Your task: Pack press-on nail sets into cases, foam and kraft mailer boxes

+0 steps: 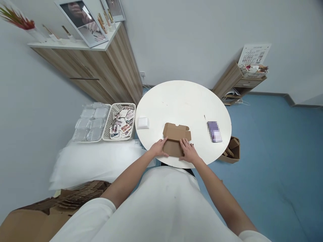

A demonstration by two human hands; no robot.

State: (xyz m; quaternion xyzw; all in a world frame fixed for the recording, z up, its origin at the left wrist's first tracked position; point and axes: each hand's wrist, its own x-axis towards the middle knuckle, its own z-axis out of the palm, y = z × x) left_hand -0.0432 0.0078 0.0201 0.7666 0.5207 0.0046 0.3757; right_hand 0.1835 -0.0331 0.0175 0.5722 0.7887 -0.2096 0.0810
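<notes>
A brown cardboard mailer box (174,148) lies near the front edge of the round white table (181,101). Its lid panel with tabs stands folded open on the far side. My left hand (158,148) grips the box's left side, thumb toward the lid crease. Over the right side curl the fingers of my right hand (188,151), pressed on the wall there. To the left sits a small stack of white squares (143,123). Off to the right rest a purple packet (213,127) and a paler card (216,136), both blurred.
Left of the table stand a basket of printed cards (122,124), clear plastic packs (91,122) and white foam sheets (96,161). Flattened cardboard (75,198) is stacked lower left. A carton (232,151) sits on the floor at right. Cabinets (118,67) line the wall.
</notes>
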